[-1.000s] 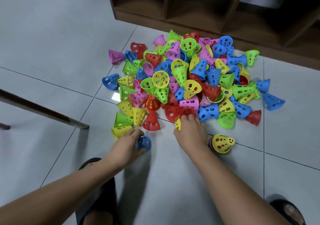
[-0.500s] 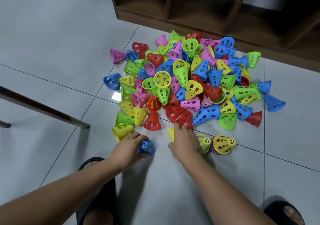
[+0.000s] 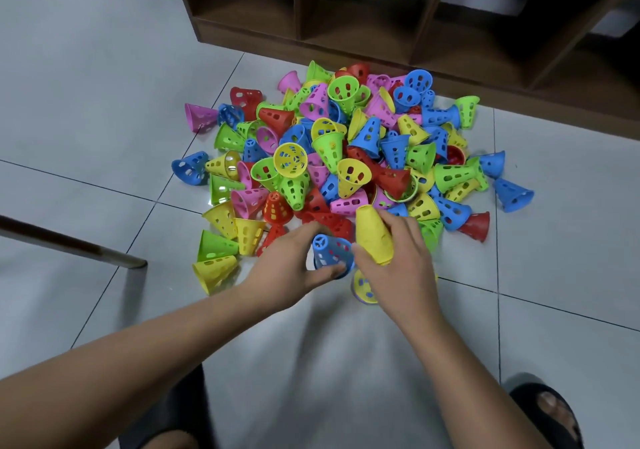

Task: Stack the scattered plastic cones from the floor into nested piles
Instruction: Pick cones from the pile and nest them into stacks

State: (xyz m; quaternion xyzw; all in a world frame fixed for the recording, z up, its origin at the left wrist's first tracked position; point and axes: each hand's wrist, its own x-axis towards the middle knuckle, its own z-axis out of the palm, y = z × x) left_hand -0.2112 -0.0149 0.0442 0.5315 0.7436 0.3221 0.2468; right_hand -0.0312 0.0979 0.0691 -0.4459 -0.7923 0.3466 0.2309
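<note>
The left hand (image 3: 287,268) grips a blue cone (image 3: 330,253), the right hand (image 3: 398,268) a yellow cone (image 3: 374,237), at the near edge of the cone heap (image 3: 346,158) on the floor (image 3: 86,68); a wooden shelf (image 3: 381,33) stands behind it, a metal leg (image 3: 69,248) to the left

Glossy plastic cones (image 3: 349,158) on smooth matt tile floor (image 3: 86,68)
</note>
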